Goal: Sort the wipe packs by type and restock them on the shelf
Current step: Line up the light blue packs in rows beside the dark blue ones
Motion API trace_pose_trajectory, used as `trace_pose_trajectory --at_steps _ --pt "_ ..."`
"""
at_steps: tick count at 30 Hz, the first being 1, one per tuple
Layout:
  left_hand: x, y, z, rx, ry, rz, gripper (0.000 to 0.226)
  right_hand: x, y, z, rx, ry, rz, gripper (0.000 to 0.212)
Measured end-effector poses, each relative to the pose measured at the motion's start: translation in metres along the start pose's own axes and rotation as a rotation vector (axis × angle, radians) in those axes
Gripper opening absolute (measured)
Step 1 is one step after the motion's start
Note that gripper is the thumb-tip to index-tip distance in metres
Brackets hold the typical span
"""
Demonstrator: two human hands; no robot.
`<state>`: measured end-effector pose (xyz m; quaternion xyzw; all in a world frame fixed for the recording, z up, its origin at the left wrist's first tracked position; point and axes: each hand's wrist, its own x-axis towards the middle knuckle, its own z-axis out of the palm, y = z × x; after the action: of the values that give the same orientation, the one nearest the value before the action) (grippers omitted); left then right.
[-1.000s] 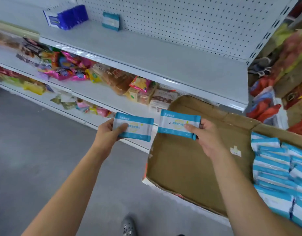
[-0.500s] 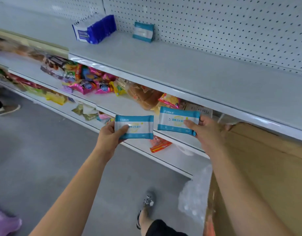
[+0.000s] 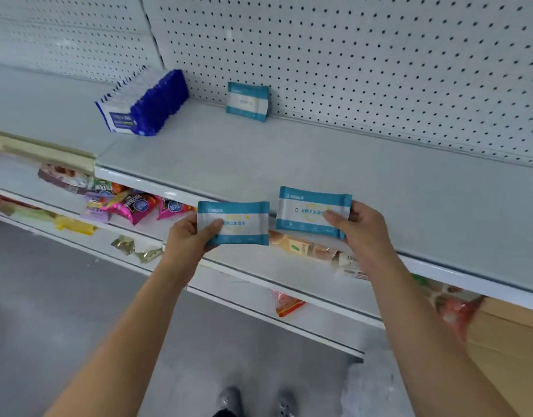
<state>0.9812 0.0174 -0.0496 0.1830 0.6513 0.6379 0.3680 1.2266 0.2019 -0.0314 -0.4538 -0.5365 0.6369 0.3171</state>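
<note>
Centre frame, the left hand [image 3: 187, 236] grips the left pack [image 3: 238, 224] and the right hand [image 3: 364, 230] pinches the right pack [image 3: 310, 212], at the shelf [image 3: 289, 164] front edge. Upper left, blue packs [image 3: 144, 106]; a lone pack [image 3: 248, 102] leans on the pegboard [image 3: 379, 55]. Snacks [image 3: 132, 206] lie below.

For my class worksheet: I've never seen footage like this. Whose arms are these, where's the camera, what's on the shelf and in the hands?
No machine: a person wears a wide-angle camera on the head, so these bare arms are their own. The left hand grips one flat teal-and-white wipe pack; the right hand pinches a matching teal-and-white pack. Both hover at the front edge of the pale grey shelf. On it, a third teal pack stands against the white pegboard, right of a row of dark blue packs.
</note>
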Motion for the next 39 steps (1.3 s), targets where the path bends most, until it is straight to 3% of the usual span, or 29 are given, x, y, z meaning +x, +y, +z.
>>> trace_pose_trajectory --at_steps 5,11,20,29,34,39 --pt "0.070 0.032 -0.018 -0.075 -0.049 -0.015 0.016 0.059 -0.020 0.051 0.023 0.031 -0.043 0.023" --pt "0.167 0.070 -0.044 -0.006 -0.140 0.006 0.028 0.141 -0.035 0.132 -0.022 0.097 -0.078 0.027" --pt "0.284 0.102 -0.063 0.047 -0.298 -0.005 0.025 0.239 -0.057 0.226 -0.096 0.244 -0.086 0.030" --pt "0.343 0.109 -0.047 0.174 -0.288 0.029 0.021 0.316 -0.065 0.249 -0.459 0.452 -0.237 0.027" --pt "0.366 0.111 -0.025 0.169 -0.284 0.067 0.019 0.326 -0.070 0.252 -0.433 0.483 -0.247 0.044" --pt "0.391 0.102 0.006 0.244 -0.141 0.209 0.034 0.315 -0.066 0.246 -0.201 0.421 -0.215 0.029"
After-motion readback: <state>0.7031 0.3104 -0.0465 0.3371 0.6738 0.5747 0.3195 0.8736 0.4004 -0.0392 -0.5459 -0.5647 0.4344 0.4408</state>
